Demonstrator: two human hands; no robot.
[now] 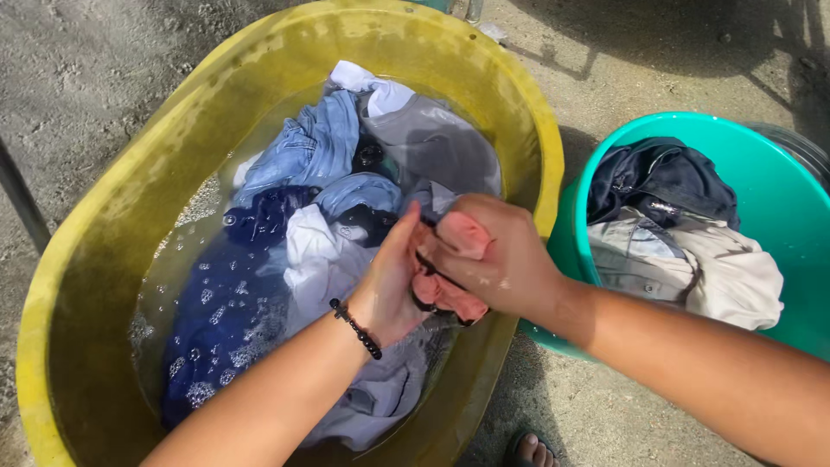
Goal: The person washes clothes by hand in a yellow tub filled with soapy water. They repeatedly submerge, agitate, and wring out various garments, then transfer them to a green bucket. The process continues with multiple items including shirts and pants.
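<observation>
Both my hands grip a small wet pink cloth (454,292) with dark trim over a yellow oval tub (95,251). My left hand (393,281), with a black bead bracelet at the wrist, presses the cloth from the left. My right hand (497,255) clasps it from the right, knuckles up. The two hands touch. Below them, soapy water holds several soaking clothes: a dark blue garment (229,311), a white garment (316,259), light blue denim (303,147) and a grey piece (428,143).
A teal bucket (782,186) stands right of the tub, holding a dark navy garment (661,177) on top of a beige shirt (692,264). Sandy concrete ground surrounds both. A sandalled foot (532,450) shows at the bottom edge. A dark pole (22,199) stands at the left.
</observation>
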